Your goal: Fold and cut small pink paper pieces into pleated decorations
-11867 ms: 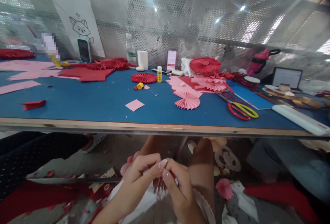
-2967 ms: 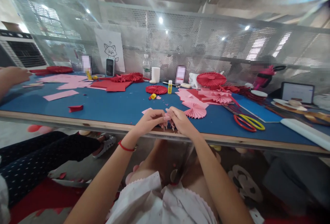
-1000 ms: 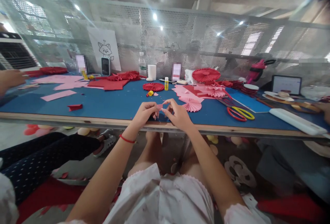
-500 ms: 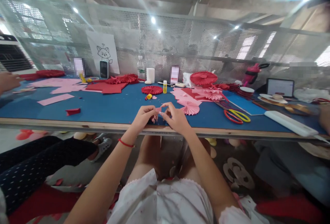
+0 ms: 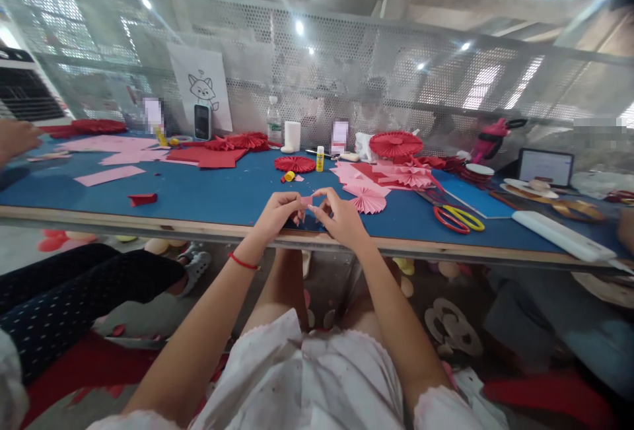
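Note:
A small pink piece of folded paper [image 5: 307, 201] is pinched between my two hands, just above the front of the blue tabletop. My left hand [image 5: 280, 213], below a red bracelet, is closed on its left end. On its right end the fingertips of my right hand [image 5: 339, 216] are closed too. Right of my right hand lies a pleated pink paper fan [image 5: 367, 199]. Behind the hands are a glue stick [image 5: 319, 158], its yellow cap [image 5: 290, 177] and a red pleated paper rosette [image 5: 294, 164].
Scissors [image 5: 458, 218] and a white power strip [image 5: 559, 235] lie to the right. Red paper sheets [image 5: 218, 158] and pink sheets [image 5: 109, 176] spread leftward. A co-worker's hand [image 5: 17, 141] is at the far left. A perforated metal screen [image 5: 337, 47] rises behind the table.
The view has shifted slightly, so the table sits a little higher in the picture. Both hands stay on the pink paper, with the right fingers slightly shifted.

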The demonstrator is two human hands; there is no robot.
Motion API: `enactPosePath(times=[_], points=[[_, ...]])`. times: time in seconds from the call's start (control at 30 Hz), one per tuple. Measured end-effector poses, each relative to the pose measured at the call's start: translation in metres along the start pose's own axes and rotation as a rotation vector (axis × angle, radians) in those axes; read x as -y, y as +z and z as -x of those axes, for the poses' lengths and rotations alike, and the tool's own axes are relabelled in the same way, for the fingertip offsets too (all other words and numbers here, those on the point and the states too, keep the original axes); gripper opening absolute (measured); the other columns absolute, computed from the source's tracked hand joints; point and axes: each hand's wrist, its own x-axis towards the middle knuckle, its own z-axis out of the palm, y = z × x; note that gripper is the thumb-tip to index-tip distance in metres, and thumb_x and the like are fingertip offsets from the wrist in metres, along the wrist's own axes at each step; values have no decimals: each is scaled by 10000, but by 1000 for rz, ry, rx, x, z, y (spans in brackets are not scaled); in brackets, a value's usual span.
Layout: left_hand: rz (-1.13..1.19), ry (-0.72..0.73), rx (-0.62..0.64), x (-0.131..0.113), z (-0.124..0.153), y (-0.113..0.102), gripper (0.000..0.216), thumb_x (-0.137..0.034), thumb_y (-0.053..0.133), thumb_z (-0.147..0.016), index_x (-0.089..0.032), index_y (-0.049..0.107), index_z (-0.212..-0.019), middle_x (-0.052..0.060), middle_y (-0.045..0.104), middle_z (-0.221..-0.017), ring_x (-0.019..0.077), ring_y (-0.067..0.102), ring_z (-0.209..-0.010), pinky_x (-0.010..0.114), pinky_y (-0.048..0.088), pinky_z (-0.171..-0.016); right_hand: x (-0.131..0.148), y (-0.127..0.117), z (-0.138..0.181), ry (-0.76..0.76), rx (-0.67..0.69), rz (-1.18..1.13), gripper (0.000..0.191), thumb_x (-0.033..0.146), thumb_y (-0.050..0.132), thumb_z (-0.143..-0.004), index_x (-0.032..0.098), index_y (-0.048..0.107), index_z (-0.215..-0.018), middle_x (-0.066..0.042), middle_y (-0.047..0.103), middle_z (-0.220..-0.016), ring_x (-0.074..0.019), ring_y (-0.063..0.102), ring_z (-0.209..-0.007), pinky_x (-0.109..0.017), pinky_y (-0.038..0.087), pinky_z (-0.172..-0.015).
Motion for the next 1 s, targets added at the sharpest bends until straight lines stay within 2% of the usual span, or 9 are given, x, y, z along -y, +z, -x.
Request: enactPosePath(times=[0.6,1.0], points=[[-27,15,-6,-4,1,2,242,-371,632,-980,-129,653,-974,4,652,-829,114,609,-644,261,547,-596,0,-1,1,2,-17,-17,302,448,527,-1006,205,537,-1184,24,679,-748,-178,654,-694,-272,423,-677],[30,30,-6,-9,0,3,342,-390,645,-969,-141,597,-740,-49,573,-638,90,540,-531,233,493,-538,2,-2,-2,20,9,15,287,422,545,-1010,217,530,-1210,22,706,-791,-171,679,-729,-259,434,-689]])
